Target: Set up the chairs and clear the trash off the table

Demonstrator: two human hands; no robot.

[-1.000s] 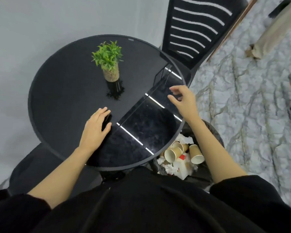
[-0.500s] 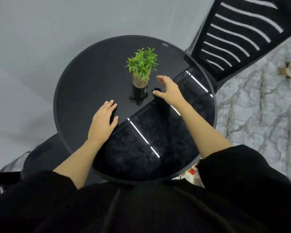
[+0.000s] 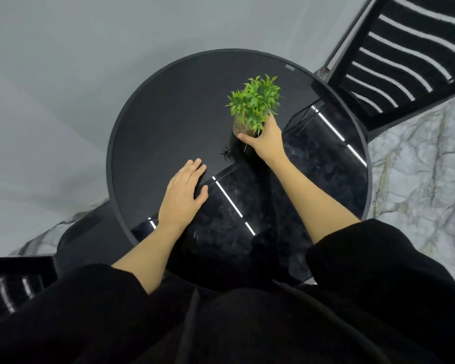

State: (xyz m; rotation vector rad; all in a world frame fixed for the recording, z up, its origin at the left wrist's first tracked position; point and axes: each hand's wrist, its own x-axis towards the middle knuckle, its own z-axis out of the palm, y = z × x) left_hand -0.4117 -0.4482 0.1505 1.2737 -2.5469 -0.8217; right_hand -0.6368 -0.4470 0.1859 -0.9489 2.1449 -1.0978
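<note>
Right hand (image 3: pixel 267 139) grip clamped on potted plant (image 3: pixel 252 106), hiding pot's near side. Left hand (image 3: pixel 181 195) flat, fingers apart, on glossy round bench (image 3: pixel 153 143).

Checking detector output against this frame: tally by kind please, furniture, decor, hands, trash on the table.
Tables: 1
Chairs: 2, top right and bottom left
Plants: 1, in the right hand
Hands: 2, left hand flat on the table
Trash on table: 0
Total: 6
</note>
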